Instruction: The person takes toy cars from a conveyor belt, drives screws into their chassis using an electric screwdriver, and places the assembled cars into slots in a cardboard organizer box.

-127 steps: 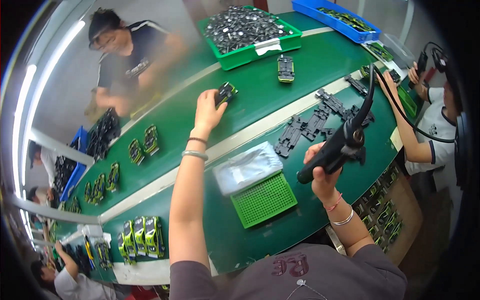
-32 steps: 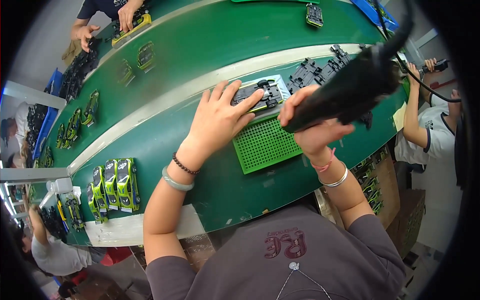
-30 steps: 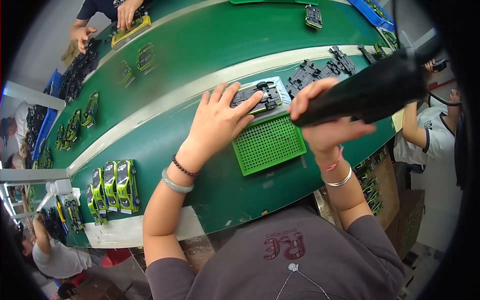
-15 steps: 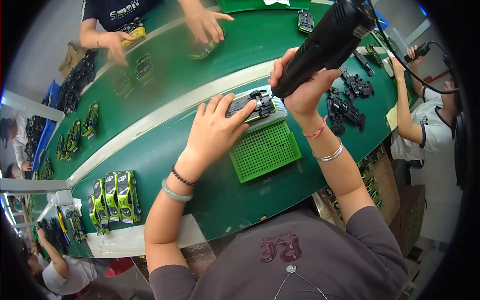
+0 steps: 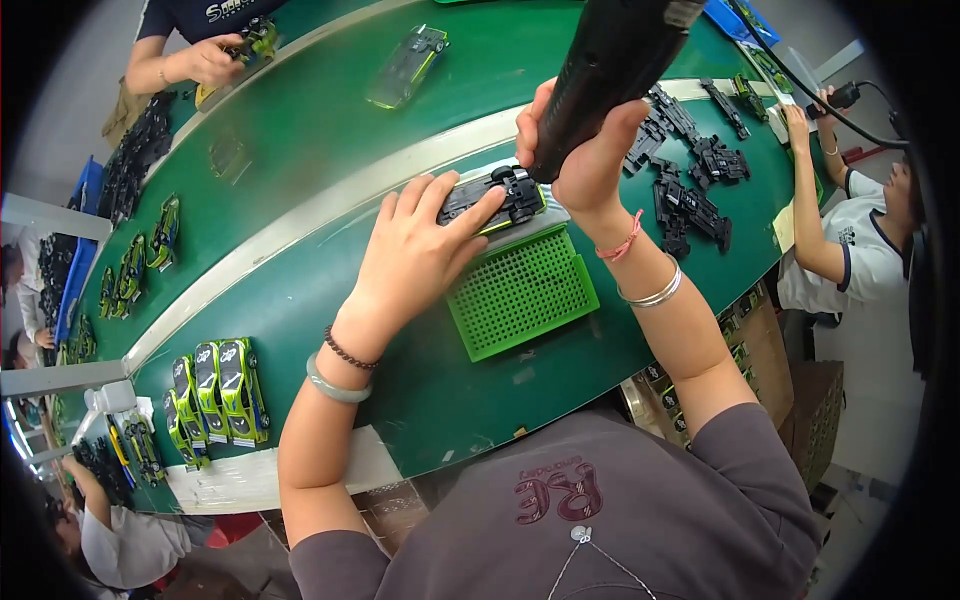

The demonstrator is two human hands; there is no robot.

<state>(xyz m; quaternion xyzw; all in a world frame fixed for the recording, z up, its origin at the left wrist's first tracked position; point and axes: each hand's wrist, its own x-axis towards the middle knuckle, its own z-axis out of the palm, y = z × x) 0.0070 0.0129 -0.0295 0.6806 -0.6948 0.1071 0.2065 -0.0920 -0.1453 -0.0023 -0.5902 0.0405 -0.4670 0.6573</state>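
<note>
Work spot sits on the near side of the pale divider strip (image 5: 330,205) that runs along the green table (image 5: 330,330). Open green surface to the left of the left hand; more open room beyond the strip, where only a clear car shell (image 5: 405,65) lies. Right side is crowded: black chassis parts (image 5: 690,190) piled near the table edge.

Left hand (image 5: 415,255) reaches in from below, palm down, fingers spread flat and pressed on the toy car (image 5: 495,198), pinning its left end. Not closed around it, just holding it down.

Right hand (image 5: 585,150) is raised above the car, wrist bent, fist wrapped tight round the black electric screwdriver (image 5: 605,70). Tool is tilted; its lower end meets the car's right end, tip hidden by the hand.

Toy car lies underside up, black chassis showing with wheels, yellow-green body edge below. It rests at the far edge of the green perforated tray (image 5: 520,290), just near of the divider strip.

Finished yellow-green cars (image 5: 220,390) lined up well to the left. Another person's hand (image 5: 205,60) at far left, one more at a tool (image 5: 800,110) far right.
</note>
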